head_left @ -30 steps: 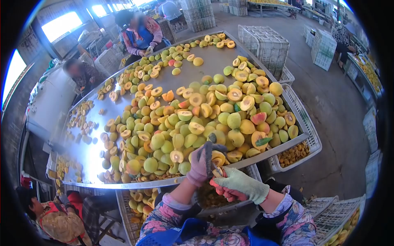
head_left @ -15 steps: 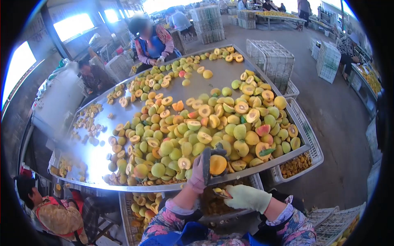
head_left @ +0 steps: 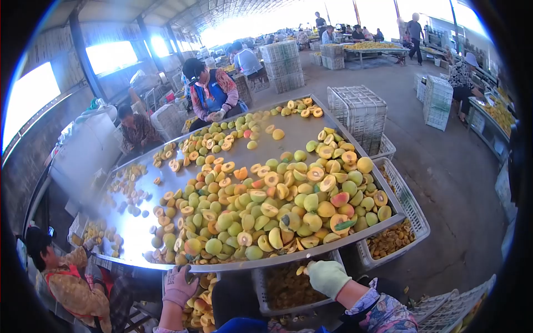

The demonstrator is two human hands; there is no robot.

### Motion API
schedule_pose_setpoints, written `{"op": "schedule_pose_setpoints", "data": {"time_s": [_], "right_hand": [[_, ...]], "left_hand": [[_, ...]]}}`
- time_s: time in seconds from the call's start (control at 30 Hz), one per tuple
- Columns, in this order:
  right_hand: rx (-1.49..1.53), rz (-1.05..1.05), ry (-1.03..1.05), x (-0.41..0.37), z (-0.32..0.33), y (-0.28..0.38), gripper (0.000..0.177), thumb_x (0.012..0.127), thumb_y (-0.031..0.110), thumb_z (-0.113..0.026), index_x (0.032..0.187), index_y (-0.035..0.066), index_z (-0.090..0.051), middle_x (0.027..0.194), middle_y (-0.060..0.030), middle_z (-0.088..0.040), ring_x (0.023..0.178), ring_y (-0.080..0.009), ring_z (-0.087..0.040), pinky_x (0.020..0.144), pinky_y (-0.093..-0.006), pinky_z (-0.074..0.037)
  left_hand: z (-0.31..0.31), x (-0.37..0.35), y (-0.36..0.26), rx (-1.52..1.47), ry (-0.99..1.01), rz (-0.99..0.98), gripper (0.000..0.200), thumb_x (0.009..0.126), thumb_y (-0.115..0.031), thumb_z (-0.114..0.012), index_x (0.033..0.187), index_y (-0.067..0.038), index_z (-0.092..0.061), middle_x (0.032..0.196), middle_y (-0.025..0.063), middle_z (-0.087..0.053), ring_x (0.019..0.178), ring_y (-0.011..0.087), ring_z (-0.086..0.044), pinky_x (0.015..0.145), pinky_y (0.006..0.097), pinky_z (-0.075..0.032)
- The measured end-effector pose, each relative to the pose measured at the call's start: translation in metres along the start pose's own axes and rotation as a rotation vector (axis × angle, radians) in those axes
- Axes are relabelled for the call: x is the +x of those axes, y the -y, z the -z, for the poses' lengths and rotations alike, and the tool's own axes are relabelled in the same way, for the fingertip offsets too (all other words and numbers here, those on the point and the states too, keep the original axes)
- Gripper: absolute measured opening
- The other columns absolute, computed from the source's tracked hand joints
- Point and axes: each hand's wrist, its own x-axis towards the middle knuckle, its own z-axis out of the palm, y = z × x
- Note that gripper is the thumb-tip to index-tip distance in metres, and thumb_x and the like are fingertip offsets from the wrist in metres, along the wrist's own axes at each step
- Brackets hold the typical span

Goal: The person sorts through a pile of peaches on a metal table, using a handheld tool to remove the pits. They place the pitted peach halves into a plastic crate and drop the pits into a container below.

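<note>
Where the table (head_left: 300, 130) ends, the left hand (head_left: 180, 285) (gloved) rests.

The left grip (head_left: 180, 287) reaches forward, back upward; the right grip (head_left: 328, 279) is curled.

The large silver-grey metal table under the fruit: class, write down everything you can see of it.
The large silver-grey metal table is a broad, flat top with a narrow raised rim. Its smooth surface looks like stainless steel, with white glare on the left. Whole and halved green and yellow fruit lie heaped across its nearer part; bare metal shows among scattered pieces farther back. The pink-gloved left hand is at its near edge, though contact is unclear.
</note>
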Motion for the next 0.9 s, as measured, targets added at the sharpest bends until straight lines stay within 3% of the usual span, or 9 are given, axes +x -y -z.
{"op": "schedule_pose_setpoints", "data": {"time_s": [0.07, 0.17, 0.27, 0.37, 0.43, 0.5, 0.6, 0.8, 0.9], "right_hand": [[-0.044, 0.011, -0.035, 0.01, -0.021, -0.008, 0.02, 0.082, 0.018, -0.062, 0.095, 0.008, -0.072, 0.088, -0.0131, -0.073, 0.079, -0.0302, -0.073, 0.054, -0.0495, -0.055], [-0.203, -0.068, -0.027, 0.0, 0.008, -0.006, 0.014, 0.079, 0.018, -0.063, 0.084, 0.012, -0.076, 0.081, -0.0113, -0.073, 0.074, -0.0281, -0.073, 0.046, -0.0504, -0.052], [-0.032, 0.009, -0.109, 0.004, -0.002, -0.025, 0.018, 0.082, 0.017, -0.06, 0.091, 0.011, -0.075, 0.091, -0.0113, -0.073, 0.078, -0.0295, -0.072, 0.053, -0.0491, -0.056], [0.216, 0.01, 0.008, -0.03, 0.055, -0.015, 0.026, 0.088, 0.014, -0.051, 0.105, 0.012, -0.07, 0.1, -0.0121, -0.071, 0.091, -0.0307, -0.07, 0.069, -0.0465, -0.058], [0.194, -0.001, 0.127, -0.035, 0.068, -0.017, 0.026, 0.092, 0.021, -0.055, 0.112, 0.006, -0.064, 0.102, -0.0153, -0.069, 0.091, -0.0282, -0.07, 0.077, -0.0413, -0.056], [0.259, 0.076, 0.046, -0.037, 0.059, -0.023, 0.025, 0.089, 0.025, -0.054, 0.1, 0.005, -0.064, 0.089, -0.0186, -0.071, 0.08, -0.0366, -0.07, 0.068, -0.0493, -0.055], [0.266, 0.228, -0.05, -0.033, 0.029, -0.032, 0.017, 0.089, 0.021, -0.056, 0.092, 0.008, -0.066, 0.082, -0.0152, -0.068, 0.074, -0.0354, -0.068, 0.065, -0.0471, -0.054], [0.349, 0.254, -0.093, -0.035, 0.045, -0.035, 0.018, 0.087, 0.018, -0.054, 0.085, 0.008, -0.069, 0.083, -0.0151, -0.069, 0.072, -0.0335, -0.068, 0.062, -0.0462, -0.054], [0.371, 0.205, -0.062, -0.029, 0.038, -0.04, 0.018, 0.087, 0.02, -0.055, 0.084, 0.009, -0.069, 0.081, -0.0135, -0.069, 0.071, -0.0327, -0.069, 0.059, -0.0458, -0.053]], "left_hand": [[-0.002, 0.015, -0.009, -0.143, -0.157, -0.108, 0.048, 0.082, -0.031, -0.072, 0.122, -0.008, -0.061, 0.127, 0.0168, -0.058, 0.117, 0.0374, -0.054, 0.101, 0.0439, -0.044], [0.028, 0.05, -0.08, -0.303, -0.135, -0.312, 0.047, 0.083, -0.03, -0.072, 0.122, -0.008, -0.061, 0.125, 0.0154, -0.059, 0.115, 0.0368, -0.056, 0.099, 0.043, -0.045], [0.049, 0.09, -0.16, -0.226, -0.145, -0.61, 0.042, 0.086, -0.029, -0.07, 0.123, -0.01, -0.061, 0.122, 0.0153, -0.06, 0.114, 0.0336, -0.058, 0.098, 0.0411, -0.047], [0.052, 0.139, -0.232, -0.199, -0.084, -0.763, 0.045, 0.089, -0.034, -0.067, 0.126, -0.01, -0.059, 0.127, 0.0157, -0.059, 0.117, 0.0342, -0.056, 0.101, 0.0413, -0.045], [0.038, 0.188, -0.278, -0.188, 0.014, -0.798, 0.051, 0.088, -0.038, -0.066, 0.13, -0.01, -0.056, 0.131, 0.0173, -0.056, 0.122, 0.0354, -0.054, 0.104, 0.0413, -0.043], [0.032, 0.229, -0.326, -0.132, 0.07, -0.787, 0.062, 0.086, -0.041, -0.067, 0.137, -0.011, -0.05, 0.138, 0.0185, -0.051, 0.128, 0.0374, -0.049, 0.109, 0.0423, -0.039], [0.02, 0.283, -0.393, -0.015, 0.114, -0.762, 0.075, 0.082, -0.044, -0.069, 0.144, -0.012, -0.042, 0.146, 0.0176, -0.043, 0.135, 0.0374, -0.042, 0.113, 0.0423, -0.035], [-0.035, 0.347, -0.489, 0.155, 0.282, -0.765, 0.101, 0.073, -0.036, -0.075, 0.156, -0.023, -0.019, 0.159, 0.0151, -0.023, 0.144, 0.0363, -0.031, 0.115, 0.0457, -0.034], [-0.058, 0.354, -0.517, 0.207, 0.335, -0.722, 0.1, 0.078, -0.029, -0.073, 0.157, -0.024, -0.013, 0.162, 0.0101, -0.019, 0.144, 0.0342, -0.03, 0.116, 0.0458, -0.032]]}}
